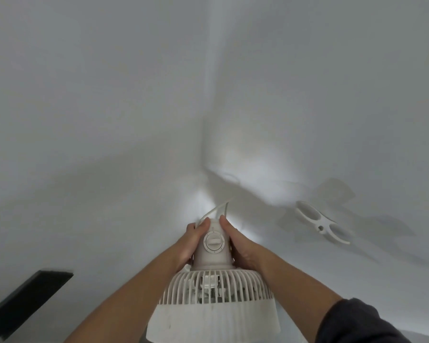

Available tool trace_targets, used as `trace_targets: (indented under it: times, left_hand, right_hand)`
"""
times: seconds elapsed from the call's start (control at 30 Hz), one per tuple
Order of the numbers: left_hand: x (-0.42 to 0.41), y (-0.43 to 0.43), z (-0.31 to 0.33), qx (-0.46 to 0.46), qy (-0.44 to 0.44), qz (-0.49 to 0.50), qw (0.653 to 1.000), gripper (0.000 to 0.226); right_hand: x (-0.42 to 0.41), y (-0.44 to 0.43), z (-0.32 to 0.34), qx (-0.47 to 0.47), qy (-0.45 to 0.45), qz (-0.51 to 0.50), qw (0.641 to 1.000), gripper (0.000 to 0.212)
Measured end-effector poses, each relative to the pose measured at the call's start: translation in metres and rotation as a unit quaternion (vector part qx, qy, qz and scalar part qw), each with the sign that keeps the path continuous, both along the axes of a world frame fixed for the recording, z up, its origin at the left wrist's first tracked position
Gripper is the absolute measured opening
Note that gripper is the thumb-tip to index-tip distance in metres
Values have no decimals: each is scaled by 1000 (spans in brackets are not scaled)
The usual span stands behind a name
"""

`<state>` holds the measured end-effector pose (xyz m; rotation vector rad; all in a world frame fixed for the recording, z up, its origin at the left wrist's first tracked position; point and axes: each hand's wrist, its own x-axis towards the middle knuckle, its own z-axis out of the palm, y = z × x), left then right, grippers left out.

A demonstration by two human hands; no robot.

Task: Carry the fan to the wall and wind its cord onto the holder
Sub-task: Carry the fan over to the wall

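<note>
I hold a white fan (213, 303) in front of me, its ribbed grille toward me and its motor housing with a round dial pointing at a white wall corner. My left hand (190, 241) grips the housing's left side and my right hand (235, 243) grips its right side. A thin white cord (217, 209) rises from the back of the housing between my fingertips; its far end blurs into the wall. A white cord holder (321, 225) with two oval loops is fixed to the right wall, to the right of my hands.
Two white walls meet in a corner (206, 134) straight ahead. A dark flat edge (22, 303) juts in at the lower left. My right forearm wears a dark sleeve (357, 323).
</note>
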<state>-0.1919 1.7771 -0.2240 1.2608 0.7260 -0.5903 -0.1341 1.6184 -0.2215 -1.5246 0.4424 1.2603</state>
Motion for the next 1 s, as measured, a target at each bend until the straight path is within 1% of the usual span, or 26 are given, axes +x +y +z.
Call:
trace_targets:
  times: [0.13,0.27,0.43,0.5,0.63,0.67,0.77,0.8,0.87,0.93,1.0]
  left_hand:
    - [4,3,-5,12,5,-8,1000,99]
    - [-2,9,-15,3,26,-11,1000,95]
    - [-11,5,-2,-10,26,-15,999,93]
    - [-13,3,3,-8,20,-18,1000,93]
    - [-21,-1,10,9,25,-25,999,89]
    - [-24,-2,13,12,26,-26,999,86]
    - [-24,-2,18,2,34,-33,999,82]
    - [-23,-2,19,-4,32,-34,999,78]
    - [-22,-3,21,-8,25,-31,999,69]
    - [-22,-2,20,-11,33,-33,999,73]
    - [-21,3,24,-31,56,-53,997,85]
  right_hand:
    - [3,1,2,5,5,2,1000,102]
    - [-1,0,1,22,7,-5,1000,100]
    - [-9,0,6,11,-3,9,1000,98]
    - [-13,-2,13,11,-7,16,1000,94]
    - [-19,-8,21,15,-27,35,999,79]
    - [-22,-9,22,14,-32,41,999,81]
    - [-21,-10,22,8,-43,69,997,103]
    - [-20,-10,20,6,-44,74,996,107]
    - [-18,-12,18,11,-49,72,996,109]
    - [-18,-13,18,10,-46,72,996,108]
    - [-19,-13,18,5,-41,78,996,107]
